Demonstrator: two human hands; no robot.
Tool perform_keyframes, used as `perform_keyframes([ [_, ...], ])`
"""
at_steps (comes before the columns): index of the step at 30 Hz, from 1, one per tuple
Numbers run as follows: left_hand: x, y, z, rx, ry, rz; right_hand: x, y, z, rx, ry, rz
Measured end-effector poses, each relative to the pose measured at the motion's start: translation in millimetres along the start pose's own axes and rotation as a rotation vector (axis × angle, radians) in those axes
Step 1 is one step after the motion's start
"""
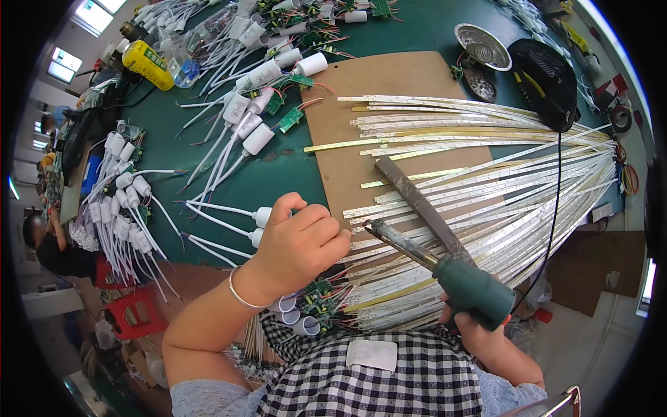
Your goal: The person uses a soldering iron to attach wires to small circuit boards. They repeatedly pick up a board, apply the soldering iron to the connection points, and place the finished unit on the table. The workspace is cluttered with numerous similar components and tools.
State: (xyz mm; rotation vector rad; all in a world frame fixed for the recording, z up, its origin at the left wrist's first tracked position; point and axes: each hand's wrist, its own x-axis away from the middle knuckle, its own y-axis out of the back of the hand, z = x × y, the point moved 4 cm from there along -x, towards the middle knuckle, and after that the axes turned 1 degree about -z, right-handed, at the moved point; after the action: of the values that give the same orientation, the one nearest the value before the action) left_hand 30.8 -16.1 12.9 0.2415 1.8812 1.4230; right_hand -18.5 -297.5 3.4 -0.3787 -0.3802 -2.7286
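Soldering iron (475, 290) in the right hand (481, 336), tip (371, 225) near the left hand (303, 243)

1. From where I stand, a board (389, 76) lies on the table (417, 31), strips (445, 128) fanned across it toward the right.
2. A bar (417, 201) lies aslant on them, its near end beside the soldering gun (474, 293) in the right hand (476, 333).
3. Wired housings (258, 139) sit mostly left of the board.
4. Beyond the strips sits a dish (484, 47), a cap (545, 80) to its right.
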Motion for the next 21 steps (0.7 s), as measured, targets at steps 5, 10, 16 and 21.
perform_keyframes([
  [5,-0.8,-1.8,0.3,0.011,0.000,0.028,0.7,-2.0,-4.7,0.074,0.035,0.010],
  [10,0.4,-2.6,0.6,0.017,0.012,0.041,-5.1,-3.0,-0.3,0.298,0.210,0.077],
  [16,0.7,-1.6,1.7,0.035,0.036,0.038,-6.7,-5.7,2.3,0.381,0.267,0.097],
  [21,2.0,0.3,2.3,0.059,0.061,0.016,-6.0,-6.5,1.4,0.405,0.273,0.095],
])
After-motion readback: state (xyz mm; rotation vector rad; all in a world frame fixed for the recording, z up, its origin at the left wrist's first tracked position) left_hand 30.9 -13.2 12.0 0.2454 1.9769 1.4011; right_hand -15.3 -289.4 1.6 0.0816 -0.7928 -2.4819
